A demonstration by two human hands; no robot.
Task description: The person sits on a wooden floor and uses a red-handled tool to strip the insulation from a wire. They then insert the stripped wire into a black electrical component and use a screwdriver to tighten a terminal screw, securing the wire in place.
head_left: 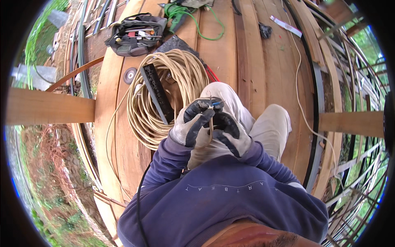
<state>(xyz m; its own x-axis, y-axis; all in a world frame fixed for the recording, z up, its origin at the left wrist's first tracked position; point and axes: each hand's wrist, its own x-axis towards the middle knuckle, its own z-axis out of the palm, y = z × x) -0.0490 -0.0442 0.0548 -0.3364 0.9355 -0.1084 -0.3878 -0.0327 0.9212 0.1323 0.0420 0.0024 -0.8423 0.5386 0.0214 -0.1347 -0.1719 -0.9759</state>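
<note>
While the person sits on the planks (pixel 216 61), both gloved hands meet around the end of a beige cable (pixel 211 124) near the middle of the frame, above the lap. The cable's long axis, in the part between the hands, runs nearly upright in the picture, with its stripped end pointing to the top edge; below, it bends toward the lower left. From that end thin wires spread, one standing almost straight up and a blue wire (pixel 217 103) slanting to the upper right.

The left hand (pixel 190 123) is closed in a pinch on the cable just under the wires, thumb on one side and fingers on the other. The right hand (pixel 233 133) sits just to the right and slightly lower, its fingers curled toward the cable; whether they clamp it cannot be told.

Left of the hands lies a large beige coil (pixel 190 61), with a black bar (pixel 156 94) slanting across it from upper left to lower right. A disc (pixel 130 75) lies flat just beside the coil's left edge. In the upper left stands an open bag (pixel 133 43) filled with small items, and at the top centre is a bunched green cord (pixel 176 11). A pale cord (pixel 298 78) winds down the right side.
</note>
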